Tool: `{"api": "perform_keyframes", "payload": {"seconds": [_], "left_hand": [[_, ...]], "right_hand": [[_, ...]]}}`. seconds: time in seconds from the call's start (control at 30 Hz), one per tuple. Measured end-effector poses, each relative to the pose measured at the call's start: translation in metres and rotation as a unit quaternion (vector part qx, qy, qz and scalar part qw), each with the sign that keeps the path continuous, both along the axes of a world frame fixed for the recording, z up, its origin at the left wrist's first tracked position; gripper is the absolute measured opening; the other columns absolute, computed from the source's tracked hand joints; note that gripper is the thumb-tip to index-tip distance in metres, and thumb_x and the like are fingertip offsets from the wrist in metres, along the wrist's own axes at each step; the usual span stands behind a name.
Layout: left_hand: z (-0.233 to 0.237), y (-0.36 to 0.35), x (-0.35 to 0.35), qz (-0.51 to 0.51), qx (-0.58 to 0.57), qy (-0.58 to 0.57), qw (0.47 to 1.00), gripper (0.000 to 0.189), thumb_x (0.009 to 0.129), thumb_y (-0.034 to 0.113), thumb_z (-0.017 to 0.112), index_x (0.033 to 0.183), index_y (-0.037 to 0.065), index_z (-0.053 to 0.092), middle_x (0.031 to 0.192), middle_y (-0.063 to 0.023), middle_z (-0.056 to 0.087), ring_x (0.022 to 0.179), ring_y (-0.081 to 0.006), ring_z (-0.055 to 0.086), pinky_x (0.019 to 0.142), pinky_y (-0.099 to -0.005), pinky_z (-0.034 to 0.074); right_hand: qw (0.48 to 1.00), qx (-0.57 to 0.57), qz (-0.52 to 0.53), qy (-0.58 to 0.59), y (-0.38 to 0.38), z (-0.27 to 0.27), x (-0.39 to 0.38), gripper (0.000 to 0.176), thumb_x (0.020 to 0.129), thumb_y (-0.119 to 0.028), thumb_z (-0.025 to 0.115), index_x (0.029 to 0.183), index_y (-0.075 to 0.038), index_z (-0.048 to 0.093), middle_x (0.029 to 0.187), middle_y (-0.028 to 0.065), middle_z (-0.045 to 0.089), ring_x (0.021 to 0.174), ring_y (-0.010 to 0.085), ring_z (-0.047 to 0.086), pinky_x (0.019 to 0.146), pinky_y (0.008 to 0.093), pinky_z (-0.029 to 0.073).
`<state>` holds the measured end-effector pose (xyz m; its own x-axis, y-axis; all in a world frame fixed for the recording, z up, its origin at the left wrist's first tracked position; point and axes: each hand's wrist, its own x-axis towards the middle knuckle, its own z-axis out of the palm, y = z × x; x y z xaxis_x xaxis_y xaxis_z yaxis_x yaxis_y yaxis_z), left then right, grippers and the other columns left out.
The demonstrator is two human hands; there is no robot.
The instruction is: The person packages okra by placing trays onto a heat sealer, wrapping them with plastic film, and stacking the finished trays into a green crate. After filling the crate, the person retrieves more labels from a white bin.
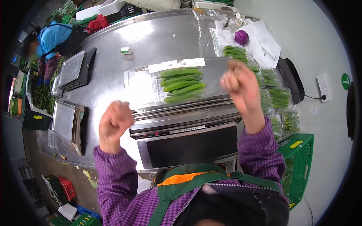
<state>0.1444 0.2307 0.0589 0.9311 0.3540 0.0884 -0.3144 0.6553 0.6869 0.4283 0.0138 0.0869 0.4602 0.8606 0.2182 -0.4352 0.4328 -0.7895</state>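
Note:
Several green okra pods [183, 83] lie side by side in a clear plastic tray [158, 84], on top of the wrapping machine [184, 130] in front of me. Clear film [137, 88] spreads around the tray. White printed labels [177, 64] lie along the tray's far side. My left hand [116, 119] is closed, to the left of the okra near the film's front corner. Raised on the right, my right hand [240, 81] is closed too, its fingertips blurred. Whether either hand grips film cannot be made out.
Wrapped okra packs [279, 98] line the right side by the wall. A purple cabbage [241, 37] sits on papers at the back right. Two scales [64, 118] stand on the left; a label roll [126, 50] is behind. Another person [54, 37] bends over vegetables at the far left.

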Motion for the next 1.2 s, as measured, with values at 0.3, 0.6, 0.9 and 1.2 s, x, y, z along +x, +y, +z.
{"api": "perform_keyframes", "payload": {"seconds": [0.3,0.6,0.9,1.2], "left_hand": [[-0.105,0.059,0.152,0.283,0.721,0.275,0.57,0.024,0.09,0.018,0.048,0.09,-0.002,0.062,0.085,-0.0186,0.063,0.081,-0.0347,0.06,0.072,-0.0387,0.046],[-0.053,0.011,0.104,0.055,0.296,0.34,0.891,0.048,0.097,0.039,0.035,0.111,-0.004,0.052,0.081,-0.0097,0.058,0.072,-0.0162,0.061,0.065,-0.028,0.052],[-0.061,-0.104,-0.009,-0.051,0.011,0.386,0.921,0.045,0.095,0.042,0.039,0.106,0.0,0.049,0.083,-0.0086,0.056,0.07,-0.017,0.059,0.067,-0.0376,0.055],[-0.112,-0.134,-0.032,-0.06,0.015,0.493,0.868,0.048,0.093,0.043,0.044,0.108,-0.003,0.052,0.072,-0.0031,0.053,0.06,-0.0114,0.05,0.056,-0.0279,0.049]], "right_hand": [[0.762,-0.261,-0.176,-0.566,0.105,-0.112,0.068,0.028,0.09,-0.019,0.048,0.11,-0.003,0.058,0.095,0.013,0.066,0.083,0.0194,0.063,0.075,0.0314,0.047],[0.864,-0.447,0.1,-0.209,0.041,-0.093,0.043,0.045,0.096,-0.036,0.036,0.113,0.004,0.05,0.102,0.0116,0.059,0.081,0.0151,0.06,0.05,0.0255,0.045],[0.818,-0.488,0.262,-0.157,-0.084,-0.093,-0.038,0.041,0.097,-0.034,0.036,0.112,0.004,0.045,0.091,0.0117,0.054,0.077,0.0163,0.06,0.046,0.027,0.052],[0.808,-0.538,0.233,-0.062,-0.116,-0.118,-0.081,0.043,0.094,-0.038,0.04,0.102,0.003,0.05,0.076,0.0092,0.054,0.056,0.0177,0.058,0.044,0.029,0.052]]}}
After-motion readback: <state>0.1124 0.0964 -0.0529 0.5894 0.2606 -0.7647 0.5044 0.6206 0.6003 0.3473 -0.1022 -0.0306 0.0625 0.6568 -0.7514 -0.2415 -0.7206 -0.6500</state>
